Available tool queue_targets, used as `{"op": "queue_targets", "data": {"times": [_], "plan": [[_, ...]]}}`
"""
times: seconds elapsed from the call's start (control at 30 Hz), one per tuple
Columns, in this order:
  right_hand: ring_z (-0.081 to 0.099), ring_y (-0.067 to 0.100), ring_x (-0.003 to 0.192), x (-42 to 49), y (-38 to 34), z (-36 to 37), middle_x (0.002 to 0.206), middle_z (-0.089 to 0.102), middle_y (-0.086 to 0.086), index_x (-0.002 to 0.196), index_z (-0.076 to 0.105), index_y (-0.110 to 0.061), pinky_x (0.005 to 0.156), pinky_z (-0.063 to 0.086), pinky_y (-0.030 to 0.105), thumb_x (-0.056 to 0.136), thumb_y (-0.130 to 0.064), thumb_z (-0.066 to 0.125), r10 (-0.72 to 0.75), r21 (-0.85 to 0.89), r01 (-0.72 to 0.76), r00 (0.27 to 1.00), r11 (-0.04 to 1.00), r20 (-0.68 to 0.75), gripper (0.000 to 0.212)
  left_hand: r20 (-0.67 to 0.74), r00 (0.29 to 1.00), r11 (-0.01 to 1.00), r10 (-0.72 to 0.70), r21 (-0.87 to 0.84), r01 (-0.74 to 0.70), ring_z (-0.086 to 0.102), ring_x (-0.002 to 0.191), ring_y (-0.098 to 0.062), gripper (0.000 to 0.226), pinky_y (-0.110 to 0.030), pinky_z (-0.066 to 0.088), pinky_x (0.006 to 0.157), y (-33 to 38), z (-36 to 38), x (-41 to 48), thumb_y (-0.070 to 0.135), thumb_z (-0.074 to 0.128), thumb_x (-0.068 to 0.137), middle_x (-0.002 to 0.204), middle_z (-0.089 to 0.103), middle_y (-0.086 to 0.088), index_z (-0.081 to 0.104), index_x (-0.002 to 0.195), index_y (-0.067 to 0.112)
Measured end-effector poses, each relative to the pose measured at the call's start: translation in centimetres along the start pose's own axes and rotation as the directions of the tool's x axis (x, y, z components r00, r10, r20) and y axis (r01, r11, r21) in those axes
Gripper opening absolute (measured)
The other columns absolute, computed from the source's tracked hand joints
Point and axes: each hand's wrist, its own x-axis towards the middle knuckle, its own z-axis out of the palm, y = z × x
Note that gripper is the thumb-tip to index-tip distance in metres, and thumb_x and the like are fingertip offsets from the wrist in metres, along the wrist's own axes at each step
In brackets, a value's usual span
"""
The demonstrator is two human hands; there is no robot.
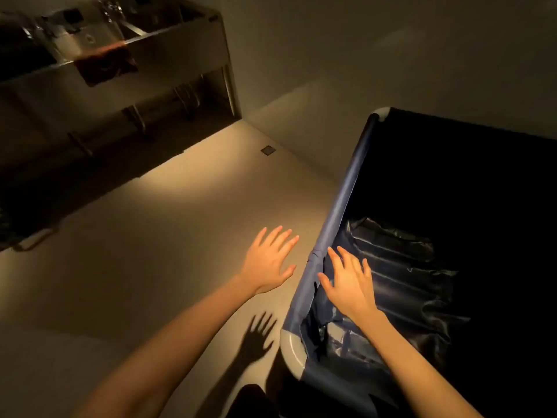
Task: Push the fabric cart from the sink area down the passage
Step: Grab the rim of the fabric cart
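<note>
Lighting: dim, warm amber. I see one soft pool on the floor (168, 188) at centre, fading to dark at every edge. My left hand (269, 260) throws a crisp shadow (256, 336) below it, so light comes from above and ahead. Cart (337, 212) interior: near black, faint sheen on folds. Sink (144, 43): murky, soft, bent by wide-angle distortion. Slight blur overall.

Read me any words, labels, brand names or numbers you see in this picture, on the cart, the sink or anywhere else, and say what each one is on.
No readable text anywhere in this view.
Dark blue fabric cart: no label or print shows on its rim or lining.
Stainless steel sink unit: one small round mark on the metal, too blurred and dim to read.
Small square drain cover in the floor: no markings can be made out.
</note>
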Motion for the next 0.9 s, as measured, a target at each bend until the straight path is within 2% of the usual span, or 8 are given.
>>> {"op": "queue_targets", "data": {"times": [0.07, 0.2, 0.33, 0.4, 0.57, 0.77, 0.9], "plan": [[0.035, 0.028, 0.133, 0.8, -0.4, 0.4, 0.144, 0.041, 0.012, 0.14, 0.036, -0.013, 0.108, 0.02, 0.053, 0.091, -0.045, 0.045, 0.071, 0.018, -0.07, 0.997, 0.997, -0.019, 0.06, 0.054, 0.997, 0.998, 0.061, -0.016, -0.06, 0.053, 0.124, -0.026, 0.061, -0.048, 0.04, 0.103, -1.4, 0.2, 1.6, 0.051, 0.036, 0.083, 0.13, 0.059, -0.007, 0.056, 0.13, 0.016], [0.032, 0.025, 0.135, 2.0, -1.5, 1.8, 0.145, 0.039, 0.01, 0.141, 0.034, -0.013, 0.109, 0.019, 0.048, 0.091, -0.045, 0.045, 0.213, 0.034, -0.212, 0.977, 0.977, -0.013, 0.06, 0.073, 0.973, 0.976, 0.218, -0.027, -0.217, 0.052, 0.124, -0.027, 0.063, -0.049, 0.039, 0.103, -3.8, 1.9, 5.5, 0.051, 0.036, 0.083, 0.13, 0.059, -0.008, 0.055, 0.13, 0.015], [0.048, 0.031, 0.123, 3.3, -3.8, 2.8, 0.134, 0.051, 0.016, 0.132, 0.047, -0.007, 0.101, 0.031, 0.055, 0.086, -0.043, 0.048, 0.368, 0.061, -0.364, 0.928, 0.929, -0.057, 0.058, 0.091, 0.909, 0.914, 0.406, -0.073, -0.4, 0.049, 0.127, -0.028, 0.065, -0.049, 0.036, 0.106, -5.9, 3.1, 9.2, 0.051, 0.035, 0.083, 0.135, 0.056, -0.009, 0.051, 0.134, 0.015], [0.05, 0.031, 0.12, 3.6, -5.4, 3.2, 0.131, 0.054, 0.016, 0.13, 0.049, -0.006, 0.099, 0.034, 0.057, 0.084, -0.042, 0.051, 0.457, 0.08, -0.451, 0.885, 0.889, -0.09, 0.058, 0.071, 0.862, 0.863, 0.503, -0.099, -0.495, 0.044, 0.132, -0.028, 0.066, -0.048, 0.032, 0.109, -6.7, 3.2, 10.8, 0.051, 0.034, 0.084, 0.139, 0.052, -0.008, 0.047, 0.138, 0.015], [0.035, 0.024, 0.132, 5.0, -9.3, 3.7, 0.147, 0.035, 0.008, 0.143, 0.027, -0.013, 0.109, 0.023, 0.045, 0.092, -0.044, 0.045, 0.669, 0.122, -0.66, 0.742, 0.741, -0.048, 0.063, 0.006, 0.711, 0.709, 0.703, -0.087, -0.7, 0.029, 0.141, -0.026, 0.066, -0.046, 0.016, 0.116, -8.8, 3.8, 14.3, 0.048, 0.047, 0.089, 0.149, 0.038, -0.007, 0.034, 0.145, 0.017], [0.047, 0.026, 0.12, 6.8, -11.1, 4.4, 0.139, 0.044, 0.011, 0.145, 0.021, -0.009, 0.096, 0.044, 0.038, 0.092, -0.038, 0.049, 0.806, 0.191, -0.787, 0.59, 0.587, -0.045, 0.066, 0.049, 0.557, 0.559, 0.829, -0.061, -0.827, 0.02, 0.144, -0.024, 0.067, -0.044, 0.01, 0.117, -8.1, 4.1, 19.0, 0.049, 0.046, 0.091, 0.154, 0.029, -0.004, 0.027, 0.148, 0.019], [0.051, 0.023, 0.113, 8.7, -10.7, 4.7, 0.135, 0.046, 0.01, 0.145, 0.016, -0.008, 0.086, 0.048, 0.034, 0.093, -0.039, 0.047, 0.853, 0.211, -0.831, 0.522, 0.515, -0.028, 0.068, 0.059, 0.459, 0.461, 0.887, -0.044, -0.886, 0.019, 0.144, -0.024, 0.066, -0.044, 0.009, 0.117, -6.5, 4.3, 22.0, 0.049, 0.044, 0.092, 0.155, 0.028, -0.005, 0.027, 0.148, 0.019]]}}
